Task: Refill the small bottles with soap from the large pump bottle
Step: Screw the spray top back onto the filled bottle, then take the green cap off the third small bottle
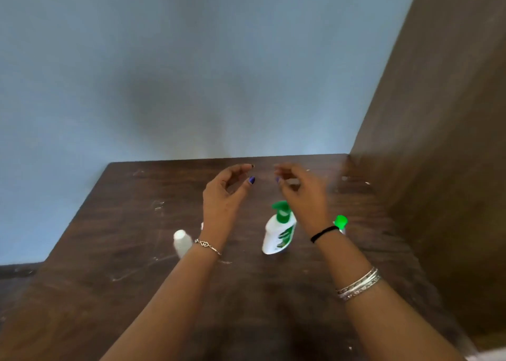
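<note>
While pump bottle (278, 230) stands on table (137, 251), both hands (223, 193) loosely curled, holding nothing.

Two hands are up over a dark wooden table (137, 251). The left hand (224, 193) and the right hand (304, 196) have loose, bent fingers and hold nothing. A big white pump bottle (278, 236) with a green top stands between the arms. A small white bottle (182, 243) stands by the left wrist. A small bottle with a green cap (341, 222) peeks out behind the right wrist
</note>
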Demonstrator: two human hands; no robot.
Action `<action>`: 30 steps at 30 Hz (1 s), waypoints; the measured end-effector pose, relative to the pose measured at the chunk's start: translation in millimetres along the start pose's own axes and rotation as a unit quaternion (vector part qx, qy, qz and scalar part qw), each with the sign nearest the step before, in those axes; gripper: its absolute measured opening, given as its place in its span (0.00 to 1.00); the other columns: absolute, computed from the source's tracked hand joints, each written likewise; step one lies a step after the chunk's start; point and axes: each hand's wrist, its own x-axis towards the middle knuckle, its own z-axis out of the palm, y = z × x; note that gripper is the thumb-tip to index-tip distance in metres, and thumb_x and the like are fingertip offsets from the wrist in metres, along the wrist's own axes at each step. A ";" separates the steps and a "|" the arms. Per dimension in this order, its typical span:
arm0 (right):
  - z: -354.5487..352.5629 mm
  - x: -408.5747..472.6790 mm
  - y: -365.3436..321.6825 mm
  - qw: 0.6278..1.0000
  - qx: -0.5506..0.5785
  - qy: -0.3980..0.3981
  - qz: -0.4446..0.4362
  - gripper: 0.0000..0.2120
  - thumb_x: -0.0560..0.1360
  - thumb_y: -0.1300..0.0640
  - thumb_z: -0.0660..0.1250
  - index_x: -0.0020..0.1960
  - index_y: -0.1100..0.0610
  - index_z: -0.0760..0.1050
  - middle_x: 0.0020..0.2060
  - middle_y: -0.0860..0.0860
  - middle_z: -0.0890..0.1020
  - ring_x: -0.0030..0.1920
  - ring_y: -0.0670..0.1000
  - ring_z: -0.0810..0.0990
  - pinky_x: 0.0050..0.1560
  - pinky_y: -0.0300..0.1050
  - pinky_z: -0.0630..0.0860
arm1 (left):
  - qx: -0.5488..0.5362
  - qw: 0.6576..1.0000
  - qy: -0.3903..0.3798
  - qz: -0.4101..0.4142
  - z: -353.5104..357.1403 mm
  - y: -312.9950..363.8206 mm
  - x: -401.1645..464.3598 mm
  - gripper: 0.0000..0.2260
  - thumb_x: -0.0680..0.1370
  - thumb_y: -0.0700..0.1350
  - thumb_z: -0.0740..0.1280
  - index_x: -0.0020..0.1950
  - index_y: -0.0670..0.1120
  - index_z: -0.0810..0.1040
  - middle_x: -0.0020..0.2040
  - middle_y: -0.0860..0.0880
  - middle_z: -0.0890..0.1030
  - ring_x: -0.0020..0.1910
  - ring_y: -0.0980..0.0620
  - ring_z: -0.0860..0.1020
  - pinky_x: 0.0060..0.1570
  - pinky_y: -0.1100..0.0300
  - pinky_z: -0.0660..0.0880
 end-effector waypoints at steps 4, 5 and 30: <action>-60.1 -1.0 45.4 0.983 -0.110 0.134 0.066 0.10 0.72 0.65 0.67 0.53 0.60 0.80 0.47 0.51 0.83 0.47 0.51 0.80 0.51 0.41 0.76 | -0.033 0.995 -0.094 0.005 60.0 14.6 -6.3 0.11 0.72 0.34 0.69 0.51 0.47 0.78 0.49 0.54 0.81 0.48 0.63 0.78 0.49 0.73 0.73; -71.2 -4.5 63.5 0.977 -0.142 0.121 0.103 0.12 0.72 0.64 0.68 0.55 0.59 0.79 0.50 0.53 0.83 0.51 0.54 0.80 0.54 0.45 0.75 | -0.034 0.993 -0.117 0.001 73.7 13.6 -10.4 0.12 0.72 0.33 0.68 0.51 0.46 0.78 0.49 0.54 0.81 0.47 0.65 0.78 0.48 0.74 0.72; -110.7 1.2 53.4 0.957 -0.225 -0.120 0.140 0.15 0.69 0.53 0.74 0.53 0.55 0.76 0.50 0.55 0.80 0.52 0.54 0.77 0.50 0.46 0.74 | 0.071 0.975 -0.199 -0.063 106.2 -30.7 -33.5 0.25 0.69 0.41 0.73 0.63 0.52 0.70 0.60 0.60 0.73 0.61 0.63 0.71 0.56 0.72 0.68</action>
